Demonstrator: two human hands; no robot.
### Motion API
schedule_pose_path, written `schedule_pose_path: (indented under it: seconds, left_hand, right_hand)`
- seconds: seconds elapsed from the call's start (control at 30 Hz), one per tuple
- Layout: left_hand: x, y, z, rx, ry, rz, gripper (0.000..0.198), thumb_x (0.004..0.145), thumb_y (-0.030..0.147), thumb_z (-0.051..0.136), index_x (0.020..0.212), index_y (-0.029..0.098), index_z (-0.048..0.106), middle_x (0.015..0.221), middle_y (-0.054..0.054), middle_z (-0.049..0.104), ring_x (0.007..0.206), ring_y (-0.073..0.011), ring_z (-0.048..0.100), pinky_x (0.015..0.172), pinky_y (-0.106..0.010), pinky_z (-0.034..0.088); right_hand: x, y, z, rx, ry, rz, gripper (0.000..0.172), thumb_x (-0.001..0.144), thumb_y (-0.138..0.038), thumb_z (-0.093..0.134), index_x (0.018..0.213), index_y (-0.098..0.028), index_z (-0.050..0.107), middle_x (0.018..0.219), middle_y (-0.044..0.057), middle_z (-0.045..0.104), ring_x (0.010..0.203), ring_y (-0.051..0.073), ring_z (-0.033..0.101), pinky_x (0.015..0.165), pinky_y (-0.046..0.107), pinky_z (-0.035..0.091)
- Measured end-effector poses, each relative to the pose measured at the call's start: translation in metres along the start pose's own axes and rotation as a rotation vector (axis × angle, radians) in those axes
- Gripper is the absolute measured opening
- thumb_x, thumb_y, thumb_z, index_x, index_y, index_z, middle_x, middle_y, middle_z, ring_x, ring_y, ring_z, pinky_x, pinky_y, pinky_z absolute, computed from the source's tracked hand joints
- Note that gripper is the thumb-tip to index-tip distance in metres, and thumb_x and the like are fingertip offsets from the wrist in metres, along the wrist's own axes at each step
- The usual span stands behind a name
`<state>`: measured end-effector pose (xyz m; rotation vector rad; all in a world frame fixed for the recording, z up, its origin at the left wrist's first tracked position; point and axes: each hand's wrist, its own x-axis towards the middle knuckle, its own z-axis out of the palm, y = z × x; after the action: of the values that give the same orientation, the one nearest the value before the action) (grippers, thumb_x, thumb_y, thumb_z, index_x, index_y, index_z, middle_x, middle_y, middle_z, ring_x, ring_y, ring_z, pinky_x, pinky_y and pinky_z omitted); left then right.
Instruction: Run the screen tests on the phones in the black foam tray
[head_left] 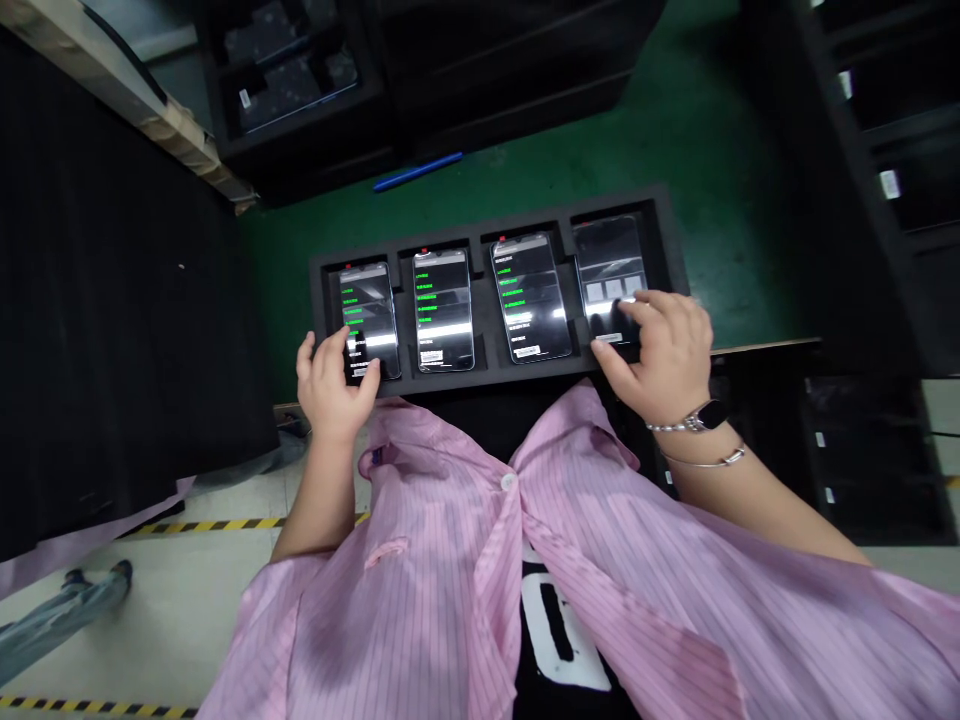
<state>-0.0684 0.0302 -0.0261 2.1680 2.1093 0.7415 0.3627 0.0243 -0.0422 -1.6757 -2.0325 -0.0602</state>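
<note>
Several smartphones lie side by side in the slots of a black foam tray (pixel 525 222). My left hand (pixel 334 390) is at the leftmost smartphone (pixel 379 300), its fingers apart over the screen's lower left. That phone, the second smartphone (pixel 444 300) and the third smartphone (pixel 544 275) show lines of green and white text on dark screens. On the rightmost smartphone (pixel 607 255) there is a dark screen with a row of pale boxes. My right hand (pixel 664 350) reaches over its lower part, fingers apart, the index fingertip at the glass and the thumb by the lower left corner.
The tray sits on a green table (pixel 517 180). Behind it lie a blue pen (pixel 418 172) and a black foam tray (pixel 300 130) holding phones. Dark stacked trays (pixel 877 440) stand at the right, and a black curtain (pixel 127 300) hangs at the left. A person's leg (pixel 67 615) shows at lower left.
</note>
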Motion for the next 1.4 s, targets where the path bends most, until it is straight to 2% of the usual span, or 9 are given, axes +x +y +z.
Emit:
schedule_pose_path:
  seconds: [0.1,0.33,0.43,0.53,0.63,0.73,1.1,1.27,1.4]
  left_hand:
    - [0.0,0.0,0.001,0.013,0.005,-0.008,0.057,0.091,0.049,0.064,0.139,0.018,0.064,0.133,-0.011,0.073,0.147,-0.0352,0.048,0.124,-0.047,0.039]
    - [0.0,0.004,-0.002,-0.001,-0.049,-0.062,0.062,0.089,0.052,0.063,0.142,0.02,0.062,0.138,-0.013,0.07,0.15,-0.0375,0.044,0.126,-0.052,0.035]
    - [-0.001,0.023,-0.009,0.051,-0.076,-0.056,0.062,0.091,0.055,0.064,0.143,0.022,0.062,0.149,-0.013,0.063,0.153,-0.0399,0.04,0.128,-0.058,0.026]
    - [-0.004,0.05,-0.008,0.045,-0.145,0.081,0.054,0.093,0.058,0.063,0.136,0.026,0.067,0.156,-0.01,0.057,0.156,-0.0392,0.035,0.131,-0.061,0.018]
    - [-0.007,0.07,0.002,0.001,-0.221,0.182,0.049,0.095,0.058,0.061,0.134,0.029,0.069,0.157,-0.008,0.057,0.157,-0.0381,0.034,0.132,-0.06,0.017]
    - [-0.007,0.077,0.011,-0.001,-0.213,0.141,0.056,0.094,0.06,0.064,0.14,0.028,0.066,0.161,-0.01,0.052,0.159,-0.0411,0.03,0.132,-0.063,0.016]
    - [0.003,0.069,0.007,-0.029,-0.213,0.109,0.064,0.089,0.062,0.071,0.143,0.028,0.063,0.172,-0.014,0.035,0.162,-0.0475,0.014,0.129,-0.072,0.011]
    - [-0.003,0.035,-0.018,-0.037,-0.047,0.039,0.072,0.093,0.061,0.064,0.152,0.022,0.049,0.169,-0.018,0.035,0.161,-0.0392,0.025,0.13,-0.06,0.023]
    - [-0.013,0.012,-0.025,-0.033,-0.125,-0.014,0.069,0.098,0.062,0.056,0.151,0.018,0.048,0.155,-0.018,0.055,0.152,-0.0349,0.042,0.129,-0.054,0.031]
  right_hand:
    - [0.005,-0.001,-0.004,0.019,-0.09,0.065,0.066,0.101,-0.06,0.052,0.149,-0.015,0.049,0.147,0.02,0.057,0.142,0.042,0.046,0.12,0.067,0.033]
    - [0.003,-0.026,-0.01,0.144,-0.132,0.007,0.061,0.103,-0.058,0.048,0.15,-0.018,0.046,0.15,0.022,0.053,0.148,0.041,0.042,0.122,0.065,0.033]
    - [0.002,-0.05,-0.005,0.225,-0.174,-0.127,0.063,0.102,-0.06,0.049,0.147,-0.016,0.048,0.146,0.02,0.057,0.146,0.041,0.045,0.122,0.067,0.032]
    - [0.001,-0.067,0.002,0.239,-0.179,-0.202,0.06,0.104,-0.058,0.049,0.145,-0.015,0.051,0.146,0.019,0.058,0.146,0.04,0.046,0.124,0.066,0.03]
    - [0.0,-0.069,0.006,0.211,-0.145,-0.229,0.058,0.105,-0.055,0.052,0.145,-0.013,0.052,0.146,0.019,0.059,0.145,0.039,0.046,0.124,0.065,0.032]
    - [-0.002,-0.065,0.009,0.181,-0.11,-0.275,0.055,0.104,-0.052,0.056,0.144,-0.014,0.053,0.145,0.019,0.06,0.144,0.038,0.048,0.123,0.063,0.034]
    - [0.005,-0.077,0.011,0.126,-0.184,-0.259,0.059,0.106,-0.057,0.051,0.149,-0.017,0.048,0.15,0.015,0.058,0.147,0.036,0.046,0.128,0.064,0.023]
    - [-0.004,-0.042,-0.007,0.164,-0.145,-0.12,0.061,0.101,-0.059,0.052,0.146,-0.018,0.051,0.148,0.02,0.056,0.145,0.041,0.046,0.123,0.069,0.026]
    - [-0.019,-0.007,-0.004,0.063,0.047,-0.086,0.072,0.096,-0.067,0.054,0.146,-0.016,0.051,0.148,0.026,0.053,0.139,0.043,0.051,0.118,0.07,0.034]
